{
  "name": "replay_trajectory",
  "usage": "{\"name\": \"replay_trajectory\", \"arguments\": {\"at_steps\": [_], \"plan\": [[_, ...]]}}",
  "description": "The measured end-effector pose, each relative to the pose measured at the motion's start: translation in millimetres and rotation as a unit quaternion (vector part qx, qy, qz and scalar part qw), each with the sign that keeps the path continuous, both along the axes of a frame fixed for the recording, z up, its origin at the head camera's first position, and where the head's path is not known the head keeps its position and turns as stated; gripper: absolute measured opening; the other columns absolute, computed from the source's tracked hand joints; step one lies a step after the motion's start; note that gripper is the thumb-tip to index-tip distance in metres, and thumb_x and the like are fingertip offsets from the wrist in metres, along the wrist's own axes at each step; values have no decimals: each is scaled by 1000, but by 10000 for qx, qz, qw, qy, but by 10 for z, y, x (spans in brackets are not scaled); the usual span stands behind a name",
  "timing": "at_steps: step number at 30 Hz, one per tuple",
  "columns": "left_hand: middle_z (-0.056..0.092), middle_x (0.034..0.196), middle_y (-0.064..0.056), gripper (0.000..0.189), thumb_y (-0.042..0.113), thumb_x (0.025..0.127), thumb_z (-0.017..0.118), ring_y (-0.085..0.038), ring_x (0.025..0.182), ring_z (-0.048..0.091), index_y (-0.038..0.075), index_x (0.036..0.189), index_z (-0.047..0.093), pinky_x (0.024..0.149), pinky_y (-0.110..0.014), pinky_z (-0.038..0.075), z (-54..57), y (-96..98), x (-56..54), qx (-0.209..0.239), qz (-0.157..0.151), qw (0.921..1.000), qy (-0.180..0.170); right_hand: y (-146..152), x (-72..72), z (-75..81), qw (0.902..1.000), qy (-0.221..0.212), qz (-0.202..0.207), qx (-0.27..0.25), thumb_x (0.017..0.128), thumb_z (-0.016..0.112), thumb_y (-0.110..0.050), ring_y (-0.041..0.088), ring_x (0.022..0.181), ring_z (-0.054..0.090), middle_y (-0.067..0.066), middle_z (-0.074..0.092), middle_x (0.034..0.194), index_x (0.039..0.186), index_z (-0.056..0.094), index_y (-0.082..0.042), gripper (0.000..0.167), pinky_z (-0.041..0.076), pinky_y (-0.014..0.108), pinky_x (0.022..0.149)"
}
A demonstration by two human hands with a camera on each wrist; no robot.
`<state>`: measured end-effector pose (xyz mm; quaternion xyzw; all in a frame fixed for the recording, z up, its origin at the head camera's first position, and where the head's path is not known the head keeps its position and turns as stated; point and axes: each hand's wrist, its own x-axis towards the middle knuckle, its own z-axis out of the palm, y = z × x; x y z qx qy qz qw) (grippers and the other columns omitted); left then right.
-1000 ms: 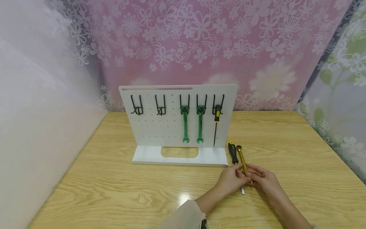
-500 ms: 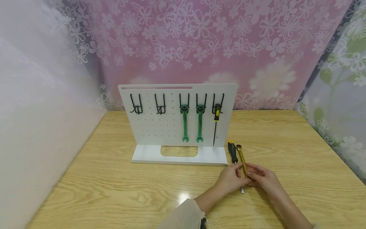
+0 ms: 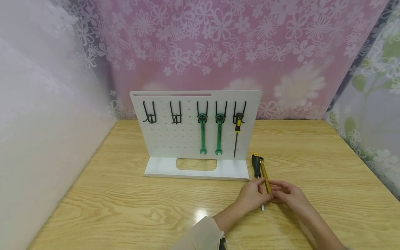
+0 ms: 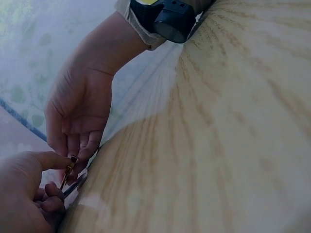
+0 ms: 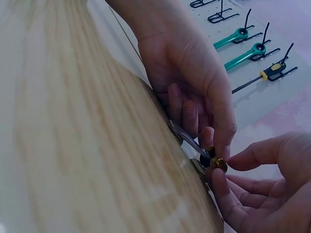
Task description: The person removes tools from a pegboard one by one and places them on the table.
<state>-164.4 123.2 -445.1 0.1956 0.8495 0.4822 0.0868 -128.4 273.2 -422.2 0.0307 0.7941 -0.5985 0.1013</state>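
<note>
A gold combination wrench (image 3: 265,172) slants between both hands at the right of the table, its ring end pointing away. My left hand (image 3: 253,193) pinches its near part between thumb and fingers. From the other side, the thumb and fingertips of my right hand (image 3: 290,195) grip the same near end, which shows as a gold tip (image 5: 221,165) in the right wrist view. A flat-blade screwdriver with a black and yellow handle (image 3: 256,166) lies beside the wrench, its shaft passing beneath my left hand. The screwdriver's blade tip (image 3: 263,208) shows below that hand.
A white pegboard (image 3: 175,142) stands on the wooden table (image 3: 131,208), left of the hands. Two green wrenches (image 3: 202,133) (image 3: 219,133) and a thin screwdriver (image 3: 238,124) hang on its black hooks. Two hooks (image 3: 150,116) (image 3: 176,116) at left hold nothing.
The loose screwdriver has turned slightly, its handle rightward against the wrench's ring end and its tip leftward. The wrench's near end has slipped behind my left thumb. Both hands stay almost in place.
</note>
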Motion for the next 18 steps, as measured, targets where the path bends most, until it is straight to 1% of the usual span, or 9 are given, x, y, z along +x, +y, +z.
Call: {"name": "replay_trajectory", "arguments": {"at_steps": [6,11,15,18], "plan": [[41,59,11,55,23,77,74,0,47,35,3,125,56,42,-14,30,-7,6,-8,29,29,10000,30,1,-1,24,9997,-16,9,244,92,48,-2,13,87,60,24,54,114,133,35,13,45,50,29,74],[41,59,10,50,21,79,72,-1,47,34,4,124,57,43,-15,30,-6,-2,-1,90,113,9999,-5,8,3,22,9977,31,103,676,91,52,-5,18,91,57,24,53,116,133,37,11,48,47,33,75],[42,59,9,45,15,81,69,-3,45,34,4,124,57,42,-16,30,-7,-11,8,138,150,9998,-49,7,10,6,9953,137,233,926,89,56,-5,21,91,56,25,51,116,134,36,11,52,46,33,72],[42,59,9,43,13,83,68,-3,44,34,4,123,57,41,-16,30,-18,-7,6,141,126,9998,3,-11,13,3,9946,179,245,995,85,58,-2,19,86,56,25,50,116,133,36,11,55,46,29,66]]}}
